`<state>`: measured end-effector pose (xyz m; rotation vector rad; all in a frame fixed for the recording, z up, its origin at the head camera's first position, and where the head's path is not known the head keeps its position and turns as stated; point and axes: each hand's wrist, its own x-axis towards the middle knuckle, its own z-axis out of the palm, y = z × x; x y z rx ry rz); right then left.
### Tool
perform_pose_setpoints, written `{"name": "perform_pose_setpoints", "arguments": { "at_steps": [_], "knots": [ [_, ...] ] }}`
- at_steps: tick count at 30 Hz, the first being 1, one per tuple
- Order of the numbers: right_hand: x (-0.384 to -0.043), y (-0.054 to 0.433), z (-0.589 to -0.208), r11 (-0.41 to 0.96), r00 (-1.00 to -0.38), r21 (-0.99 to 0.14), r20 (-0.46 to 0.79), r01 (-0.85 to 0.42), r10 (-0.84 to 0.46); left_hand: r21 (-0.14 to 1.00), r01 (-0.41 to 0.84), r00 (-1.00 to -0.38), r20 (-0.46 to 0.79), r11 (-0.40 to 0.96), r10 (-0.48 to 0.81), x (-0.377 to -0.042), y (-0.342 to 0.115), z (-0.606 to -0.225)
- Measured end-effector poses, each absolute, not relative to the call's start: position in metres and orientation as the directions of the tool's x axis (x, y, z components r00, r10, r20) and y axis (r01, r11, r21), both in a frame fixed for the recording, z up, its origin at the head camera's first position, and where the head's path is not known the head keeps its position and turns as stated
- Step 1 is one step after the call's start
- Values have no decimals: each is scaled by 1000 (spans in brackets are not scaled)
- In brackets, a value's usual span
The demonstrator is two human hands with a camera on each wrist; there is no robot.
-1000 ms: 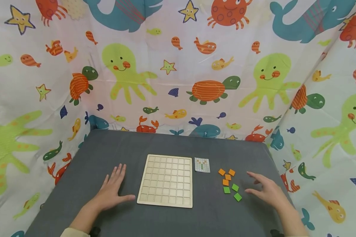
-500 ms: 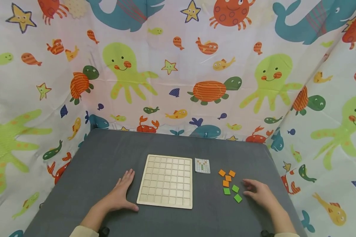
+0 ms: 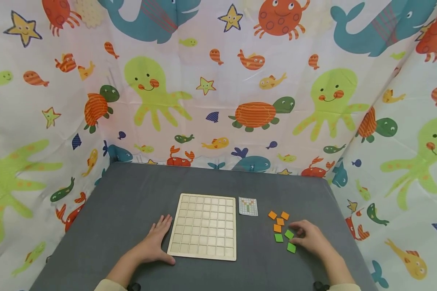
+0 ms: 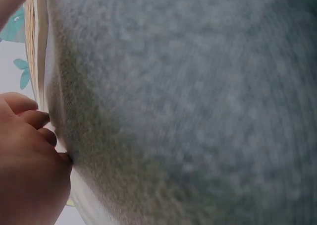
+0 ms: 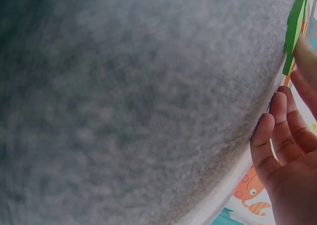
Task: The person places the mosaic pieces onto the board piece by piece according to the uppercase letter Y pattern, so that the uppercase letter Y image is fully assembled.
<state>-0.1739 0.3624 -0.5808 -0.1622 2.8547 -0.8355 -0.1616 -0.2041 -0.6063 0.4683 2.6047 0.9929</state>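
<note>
Head view: wooden grid board flat on the counter, sides about equal, left and right edges running away from the person. Left hand spread at its left edge. Right hand has thumb and fingers apart around a green tile, corner toward the person; contact unclear. Right wrist view shows green tile thickness; head shows top faces.

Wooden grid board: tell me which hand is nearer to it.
Left. The left hand is close by the left edge of the wooden grid board; the right hand is off beyond its right side, by the green tiles.
</note>
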Motion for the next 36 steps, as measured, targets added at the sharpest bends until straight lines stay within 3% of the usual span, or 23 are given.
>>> {"name": "perform_pose_setpoints", "arguments": {
  "at_steps": [9,20,36],
  "knots": [
    [-175,357,-585,844,-983,-536,-153,-1,-99,603,214,-903,-179,769,391,-161,-200,-610],
    [-173,360,-584,839,-978,-539,-130,-71,-166,635,192,-909,-173,748,380,-157,-199,-609],
    [-178,345,-555,852,-987,-514,-55,-100,-149,621,183,-892,-221,762,394,-160,-202,-609]
  ]
}}
